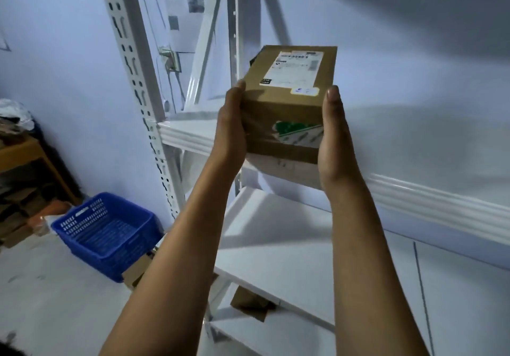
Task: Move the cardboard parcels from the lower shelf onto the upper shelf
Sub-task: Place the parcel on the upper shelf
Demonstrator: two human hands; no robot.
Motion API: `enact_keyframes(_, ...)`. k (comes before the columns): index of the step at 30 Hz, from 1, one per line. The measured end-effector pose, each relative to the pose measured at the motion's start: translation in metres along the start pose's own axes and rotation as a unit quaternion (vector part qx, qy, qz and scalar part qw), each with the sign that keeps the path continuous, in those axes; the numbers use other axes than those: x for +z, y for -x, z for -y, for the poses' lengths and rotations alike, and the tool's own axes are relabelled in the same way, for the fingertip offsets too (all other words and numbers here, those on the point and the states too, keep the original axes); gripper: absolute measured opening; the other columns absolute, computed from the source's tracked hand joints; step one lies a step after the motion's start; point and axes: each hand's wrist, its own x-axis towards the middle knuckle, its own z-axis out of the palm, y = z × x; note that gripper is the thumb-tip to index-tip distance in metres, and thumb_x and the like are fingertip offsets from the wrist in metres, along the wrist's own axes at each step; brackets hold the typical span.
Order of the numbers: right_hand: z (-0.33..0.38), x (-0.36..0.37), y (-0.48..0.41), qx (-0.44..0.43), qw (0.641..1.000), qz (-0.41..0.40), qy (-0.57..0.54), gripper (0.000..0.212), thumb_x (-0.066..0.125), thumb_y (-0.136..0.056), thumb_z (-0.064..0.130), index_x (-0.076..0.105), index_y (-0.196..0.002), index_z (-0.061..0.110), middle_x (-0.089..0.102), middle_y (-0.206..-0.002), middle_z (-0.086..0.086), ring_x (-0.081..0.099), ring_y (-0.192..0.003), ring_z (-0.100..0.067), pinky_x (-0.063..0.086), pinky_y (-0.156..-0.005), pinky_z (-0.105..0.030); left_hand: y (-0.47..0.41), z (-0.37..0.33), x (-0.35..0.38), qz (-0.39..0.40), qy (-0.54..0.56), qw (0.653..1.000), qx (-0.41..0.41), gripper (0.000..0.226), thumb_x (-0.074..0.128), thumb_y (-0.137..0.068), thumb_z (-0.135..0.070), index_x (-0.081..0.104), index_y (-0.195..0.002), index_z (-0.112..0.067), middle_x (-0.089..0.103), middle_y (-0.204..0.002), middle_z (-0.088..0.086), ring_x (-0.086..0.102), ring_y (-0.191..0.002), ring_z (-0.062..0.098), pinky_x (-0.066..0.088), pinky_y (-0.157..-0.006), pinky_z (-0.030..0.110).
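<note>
A brown cardboard parcel (pixel 289 99) with a white shipping label on top and green-printed tape on its near side is held up in front of the white metal rack. My left hand (pixel 231 124) presses its left side and my right hand (pixel 335 137) presses its right side. The parcel is raised above the front lip of the upper shelf (pixel 414 140), tilted slightly, and I cannot tell whether it touches the board. Below it lies the lower shelf (pixel 276 245). Another cardboard parcel (pixel 251 303) shows under that shelf, partly hidden.
The rack's perforated upright (pixel 138 102) stands at the left. A blue plastic crate (pixel 110 231) sits on the floor beside it, with a piece of cardboard (pixel 136 271) at its corner. A wooden stand with clutter (pixel 22 179) is at the far left.
</note>
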Motion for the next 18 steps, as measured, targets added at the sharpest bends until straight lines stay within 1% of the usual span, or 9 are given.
enact_keyframes(2,-0.004,0.001,-0.009,0.016,0.999,-0.026,0.013,0.079,0.029,-0.089,0.073,0.043,-0.155,0.032,0.062,-0.148,0.002,0.064,-0.13,-0.018,0.052,-0.11,-0.047,-0.015,0.002,-0.003,0.047,-0.056,0.997,-0.001,0.063,0.041,-0.089,-0.071,0.076,-0.118,-0.027,0.081,-0.112,0.01,0.075,-0.108,0.028,0.057,-0.102,0.044)
enact_keyframes(3,-0.004,0.004,-0.012,0.025,0.998,-0.046,0.025,0.082,0.029,-0.087,0.077,0.045,-0.154,0.033,0.063,-0.147,0.002,0.065,-0.129,-0.018,0.051,-0.111,-0.047,-0.024,0.004,-0.005,0.074,-0.077,0.994,-0.009,0.07,0.04,-0.084,-0.077,0.076,-0.118,-0.027,0.079,-0.116,0.012,0.073,-0.111,0.03,0.054,-0.107,0.05)
enact_keyframes(6,-0.002,0.013,-0.014,0.056,0.988,-0.088,0.113,0.092,0.023,-0.079,0.084,0.047,-0.152,0.034,0.059,-0.152,0.006,0.056,-0.139,-0.018,0.038,-0.121,-0.047,-0.038,0.003,-0.013,0.095,-0.128,0.987,-0.007,0.079,0.035,-0.076,-0.088,0.078,-0.108,-0.029,0.078,-0.115,0.01,0.072,-0.109,0.03,0.05,-0.109,0.054)
enact_keyframes(8,-0.005,0.021,-0.015,0.056,0.979,-0.135,0.141,0.084,0.023,-0.085,0.078,0.056,-0.145,0.03,0.064,-0.146,0.004,0.057,-0.137,-0.019,0.035,-0.122,-0.048,-0.045,0.004,-0.018,0.121,-0.139,0.983,-0.004,0.081,0.032,-0.076,-0.09,0.078,-0.11,-0.033,0.079,-0.114,0.004,0.072,-0.108,0.024,0.052,-0.108,0.049)
enact_keyframes(9,-0.005,0.024,-0.014,0.055,0.978,-0.155,0.13,0.077,0.026,-0.087,0.073,0.063,-0.138,0.028,0.07,-0.138,0.002,0.064,-0.13,-0.02,0.042,-0.117,-0.046,-0.045,0.006,-0.019,0.131,-0.144,0.981,0.003,0.079,0.03,-0.078,-0.091,0.077,-0.112,-0.037,0.078,-0.113,-0.003,0.072,-0.108,0.018,0.052,-0.106,0.045)
enact_keyframes(11,-0.006,0.026,-0.013,0.054,0.973,-0.204,0.089,0.061,0.034,-0.091,0.067,0.077,-0.116,0.031,0.081,-0.112,0.004,0.077,-0.103,-0.014,0.058,-0.093,-0.033,-0.042,0.007,-0.021,0.156,-0.158,0.975,0.029,0.064,0.029,-0.079,-0.092,0.071,-0.102,-0.05,0.075,-0.102,-0.023,0.068,-0.103,-0.002,0.051,-0.098,0.035)
enact_keyframes(13,-0.008,0.024,-0.012,0.047,0.969,-0.232,0.065,0.051,0.039,-0.092,0.064,0.083,-0.089,0.039,0.084,-0.091,0.007,0.08,-0.084,-0.01,0.06,-0.073,-0.025,-0.04,0.006,-0.024,0.167,-0.157,0.973,0.039,0.052,0.033,-0.078,-0.094,0.066,-0.087,-0.055,0.071,-0.087,-0.038,0.066,-0.095,-0.013,0.053,-0.092,0.031)
enact_keyframes(15,-0.007,0.025,-0.01,0.04,0.966,-0.246,0.065,0.049,0.04,-0.094,0.062,0.083,-0.078,0.045,0.084,-0.086,0.009,0.08,-0.08,-0.01,0.06,-0.068,-0.024,-0.038,0.003,-0.027,0.179,-0.147,0.972,0.039,0.052,0.037,-0.073,-0.099,0.066,-0.084,-0.058,0.069,-0.084,-0.044,0.067,-0.093,-0.014,0.056,-0.095,0.035)
enact_keyframes(18,-0.006,0.027,-0.008,0.031,0.955,-0.28,0.091,0.051,0.04,-0.096,0.062,0.083,-0.075,0.043,0.083,-0.084,0.008,0.081,-0.08,-0.012,0.062,-0.068,-0.024,-0.034,0.003,-0.032,0.211,-0.133,0.967,0.048,0.057,0.037,-0.069,-0.103,0.066,-0.1,-0.064,0.072,-0.1,-0.043,0.069,-0.101,-0.012,0.055,-0.102,0.041)
